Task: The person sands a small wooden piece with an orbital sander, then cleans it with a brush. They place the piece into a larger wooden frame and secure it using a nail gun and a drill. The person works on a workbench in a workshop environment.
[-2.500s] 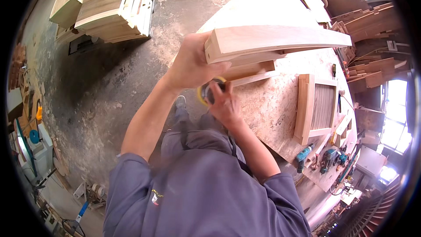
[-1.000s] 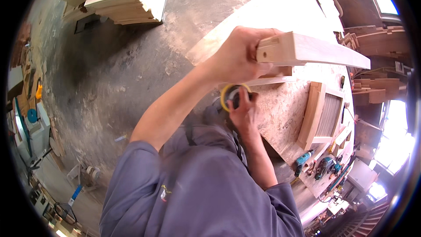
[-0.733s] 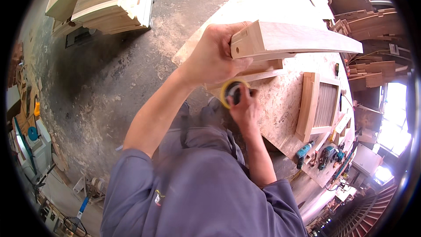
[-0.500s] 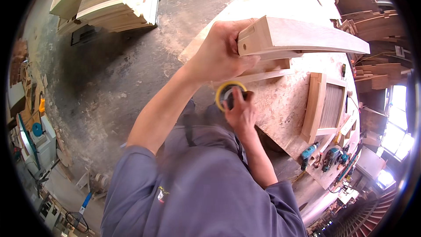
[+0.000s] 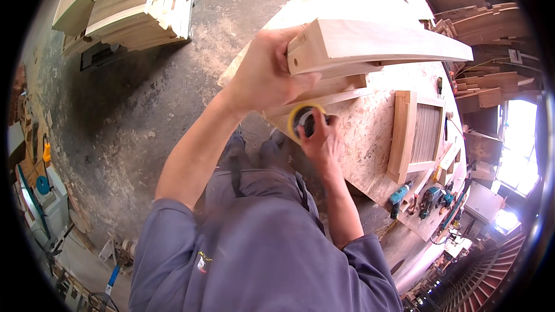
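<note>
My left hand (image 5: 261, 75) is closed on the near-left end of a pale wooden frame (image 5: 381, 40), holding it tilted up over the workbench (image 5: 361, 156). A small round hole shows in the frame's end, and its long upper edge curves gently away to the right. Below it, my right hand (image 5: 322, 141) grips a round black tool with a yellow rim (image 5: 304, 121), slightly blurred; its exact kind I cannot make out. The tool is close to the frame's lower rail (image 5: 324, 99); whether they touch I cannot tell.
A smaller wooden frame with a grooved panel (image 5: 425, 133) lies on the bench to the right. Nearer stand a teal cordless drill (image 5: 399, 195) and another power tool (image 5: 429, 201). A wooden cabinet (image 5: 124, 8) is at the far left; stacked boards (image 5: 485, 32) line the right.
The whole view has shifted, so the bench, frame and cabinet sit further left. My right hand, with the round tool, has moved closer under the frame. Both grips are the same.
</note>
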Action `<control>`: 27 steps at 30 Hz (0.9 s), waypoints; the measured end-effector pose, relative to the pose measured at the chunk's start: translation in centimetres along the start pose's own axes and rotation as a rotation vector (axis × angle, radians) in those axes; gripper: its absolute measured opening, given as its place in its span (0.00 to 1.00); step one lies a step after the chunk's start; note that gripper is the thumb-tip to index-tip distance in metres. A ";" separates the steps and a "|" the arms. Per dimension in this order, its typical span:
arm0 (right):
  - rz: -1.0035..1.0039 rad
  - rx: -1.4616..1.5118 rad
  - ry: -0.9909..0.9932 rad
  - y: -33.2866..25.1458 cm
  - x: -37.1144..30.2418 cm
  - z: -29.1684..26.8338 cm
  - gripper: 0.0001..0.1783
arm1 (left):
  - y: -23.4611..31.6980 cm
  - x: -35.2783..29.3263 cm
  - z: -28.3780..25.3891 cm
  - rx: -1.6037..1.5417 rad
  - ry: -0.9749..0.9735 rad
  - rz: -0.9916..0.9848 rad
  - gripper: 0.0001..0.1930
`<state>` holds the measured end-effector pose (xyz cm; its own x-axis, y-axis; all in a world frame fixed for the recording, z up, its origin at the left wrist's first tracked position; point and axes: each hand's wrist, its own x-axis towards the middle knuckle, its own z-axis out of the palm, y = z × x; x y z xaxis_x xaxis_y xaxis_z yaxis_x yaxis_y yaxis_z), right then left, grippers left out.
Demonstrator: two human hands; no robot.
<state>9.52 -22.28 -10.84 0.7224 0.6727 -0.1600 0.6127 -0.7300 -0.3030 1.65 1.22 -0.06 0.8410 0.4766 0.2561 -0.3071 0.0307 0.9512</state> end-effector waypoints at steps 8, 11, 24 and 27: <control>0.047 -0.019 -0.014 1.5 1.4 -0.3 0.33 | -0.1 0.2 -0.1 0.055 0.009 0.045 0.18; -0.026 0.017 -0.104 -1.0 0.0 -0.6 0.30 | 0.0 0.2 0.0 0.053 0.016 0.038 0.18; -0.053 0.022 -0.038 0.8 1.0 -0.4 0.35 | -0.2 0.0 0.4 0.156 0.093 0.127 0.17; 0.026 -0.050 0.075 4.5 2.9 -0.9 0.34 | -0.2 0.1 0.2 0.129 0.066 0.102 0.17</control>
<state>14.71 -23.72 -11.85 0.7591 0.6438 -0.0962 0.6072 -0.7536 -0.2519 1.90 1.04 -0.18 0.7759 0.5284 0.3447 -0.3263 -0.1317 0.9361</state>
